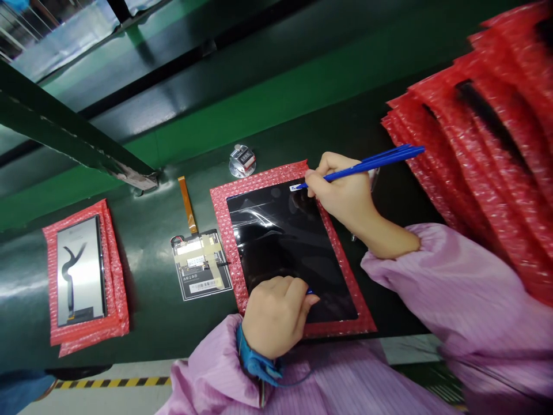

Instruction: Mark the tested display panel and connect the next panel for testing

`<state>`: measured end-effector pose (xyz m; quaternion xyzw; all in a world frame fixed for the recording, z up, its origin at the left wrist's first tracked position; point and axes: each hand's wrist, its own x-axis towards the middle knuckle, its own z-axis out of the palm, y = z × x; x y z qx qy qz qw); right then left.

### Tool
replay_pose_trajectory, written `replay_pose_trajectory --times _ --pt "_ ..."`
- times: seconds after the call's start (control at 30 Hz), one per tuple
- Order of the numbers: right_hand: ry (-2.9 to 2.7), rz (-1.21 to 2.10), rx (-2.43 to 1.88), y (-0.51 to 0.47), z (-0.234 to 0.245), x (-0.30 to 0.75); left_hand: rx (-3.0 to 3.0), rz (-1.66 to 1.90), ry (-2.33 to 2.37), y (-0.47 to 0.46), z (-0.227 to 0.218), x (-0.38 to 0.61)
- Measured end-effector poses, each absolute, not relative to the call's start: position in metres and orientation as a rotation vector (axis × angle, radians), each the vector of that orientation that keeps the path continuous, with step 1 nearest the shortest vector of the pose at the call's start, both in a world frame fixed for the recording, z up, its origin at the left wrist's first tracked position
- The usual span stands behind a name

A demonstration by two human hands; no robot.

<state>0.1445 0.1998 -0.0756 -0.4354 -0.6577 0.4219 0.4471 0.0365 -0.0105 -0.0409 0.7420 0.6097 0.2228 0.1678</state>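
Observation:
A black glossy display panel (285, 248) lies on a red bubble-wrap bag (221, 213) on the dark green bench. My right hand (341, 181) is closed round a blue pen (375, 163), whose tip touches a small white label (295, 187) at the panel's far right corner. Over the panel's near edge rests my left hand (276, 314), fingers curled, with the end of a small blue thing (309, 291) peeping out. Most of that thing is hidden. Around the left wrist is a blue wrist strap (257, 360).
Left of the panel lies a taped circuit module (199, 262) with an orange ribbon cable (188, 204). A small part on a clear disc (242, 160) sits behind. Another screen (80, 271) rests on red wrap at far left. Red bubble-wrap packs (470, 132) line the right. A green post (78, 124) stands at left.

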Motion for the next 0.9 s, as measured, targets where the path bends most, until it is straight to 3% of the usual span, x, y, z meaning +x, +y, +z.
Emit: replay_pose_trajectory --times 0.9 --pt "-1.609 0.993 -1.153 0.2009 -0.0759 0.1470 2.133 0.645 1.738 -0.0084 -0.0371 0.0371"
